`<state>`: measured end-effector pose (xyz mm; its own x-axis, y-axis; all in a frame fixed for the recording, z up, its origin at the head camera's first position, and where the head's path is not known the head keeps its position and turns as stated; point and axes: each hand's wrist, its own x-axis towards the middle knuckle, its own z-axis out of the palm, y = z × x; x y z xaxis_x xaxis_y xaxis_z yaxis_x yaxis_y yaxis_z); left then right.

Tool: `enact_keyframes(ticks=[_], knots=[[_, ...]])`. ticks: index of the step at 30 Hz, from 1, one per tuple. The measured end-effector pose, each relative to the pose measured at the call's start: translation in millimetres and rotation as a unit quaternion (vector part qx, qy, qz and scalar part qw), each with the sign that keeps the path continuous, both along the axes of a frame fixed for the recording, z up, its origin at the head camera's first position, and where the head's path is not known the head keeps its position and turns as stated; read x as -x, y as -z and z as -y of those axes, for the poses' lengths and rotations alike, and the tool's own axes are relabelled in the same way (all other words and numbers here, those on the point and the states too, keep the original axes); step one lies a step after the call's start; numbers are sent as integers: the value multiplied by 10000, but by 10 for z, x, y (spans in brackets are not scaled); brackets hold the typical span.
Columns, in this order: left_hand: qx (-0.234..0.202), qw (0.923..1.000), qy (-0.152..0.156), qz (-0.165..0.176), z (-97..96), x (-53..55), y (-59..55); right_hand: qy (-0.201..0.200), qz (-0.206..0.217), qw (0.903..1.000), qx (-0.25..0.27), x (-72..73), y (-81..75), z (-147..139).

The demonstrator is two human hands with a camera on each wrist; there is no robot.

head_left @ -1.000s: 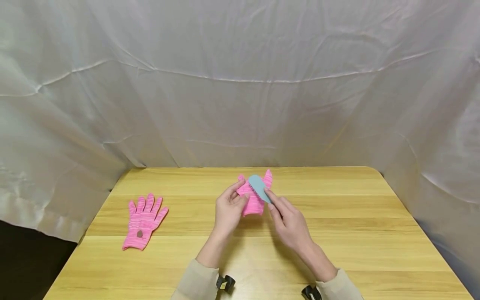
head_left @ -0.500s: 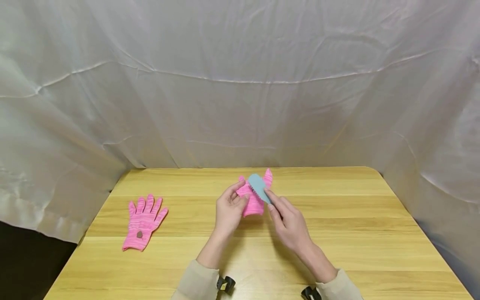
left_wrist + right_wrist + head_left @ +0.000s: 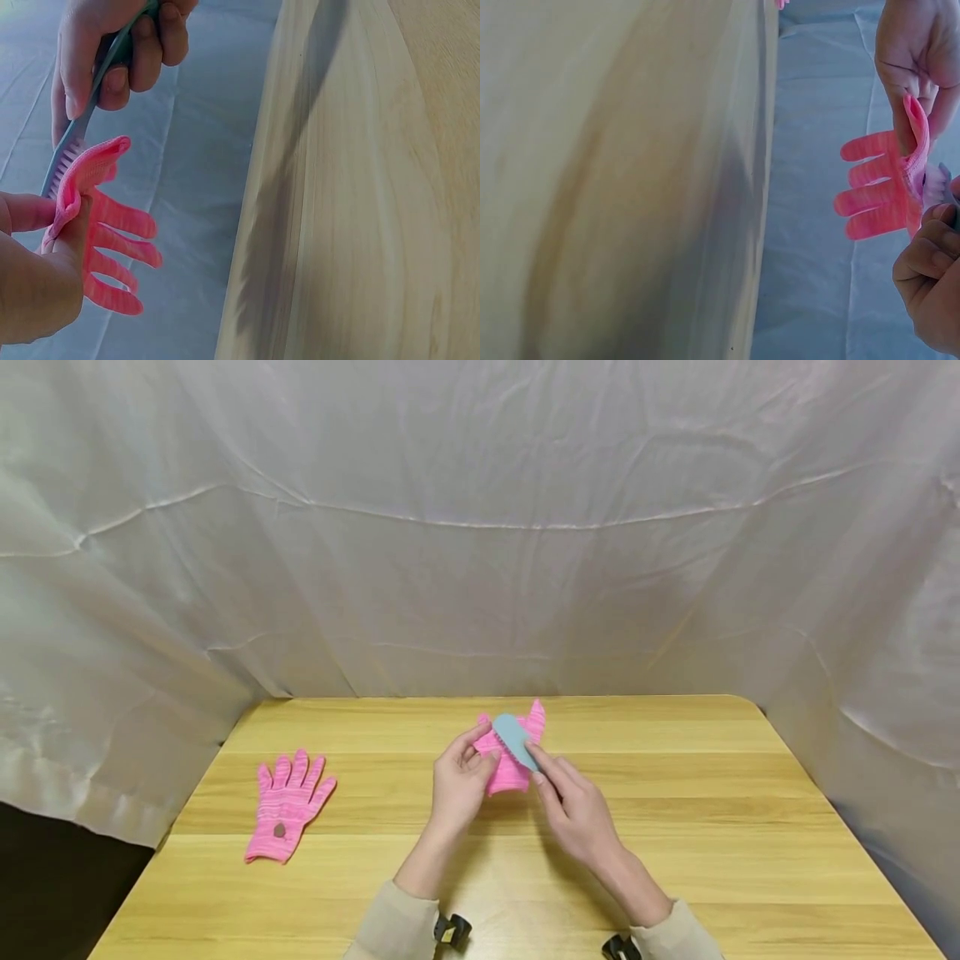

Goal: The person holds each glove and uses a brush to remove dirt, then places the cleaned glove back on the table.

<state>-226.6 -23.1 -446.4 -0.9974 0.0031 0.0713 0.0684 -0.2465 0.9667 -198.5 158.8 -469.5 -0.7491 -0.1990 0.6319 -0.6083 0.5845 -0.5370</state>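
Note:
My left hand (image 3: 459, 785) pinches a pink knitted glove (image 3: 508, 777) between thumb and fingers, holding it above the table. In the left wrist view the glove's fingers (image 3: 124, 241) dangle away from the hand. A light blue brush (image 3: 513, 740) lies bristles-down against the glove's face, its handle gripped by my right hand (image 3: 581, 810) with the index finger along its back. Pale bristles (image 3: 66, 166) meet the fabric in the left wrist view. Part of the glove is hidden behind the brush and the left fingers.
A second pink glove (image 3: 288, 806) lies flat on the wooden table (image 3: 712, 827) at the left, with a brown spot (image 3: 280, 831) near its cuff. Grey fabric (image 3: 480, 593) hangs behind the table and along its sides.
The brush has slid slightly down and to the left on the glove, with the right hand following. The left hand and the glove stay nearly still.

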Motion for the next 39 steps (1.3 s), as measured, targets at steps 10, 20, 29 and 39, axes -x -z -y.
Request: enact_keyframes(ticks=[10, 20, 29, 39], knots=[[-14, 10000, -55, 60, -2, -12, -1, 71, 12, 10000, -7, 17, 11, -22], [-63, 9999, -96, 101, 2, 3, -10, 145, -1, 9999, -27, 38, 22, -46], [-86, 9999, -119, 74, 11, 0, -13, 158, -50, 9999, -13, 49, 32, -63], [-89, 9997, -207, 92, 18, 12, 0, 194, 14, 9998, 84, 55, 32, -87]])
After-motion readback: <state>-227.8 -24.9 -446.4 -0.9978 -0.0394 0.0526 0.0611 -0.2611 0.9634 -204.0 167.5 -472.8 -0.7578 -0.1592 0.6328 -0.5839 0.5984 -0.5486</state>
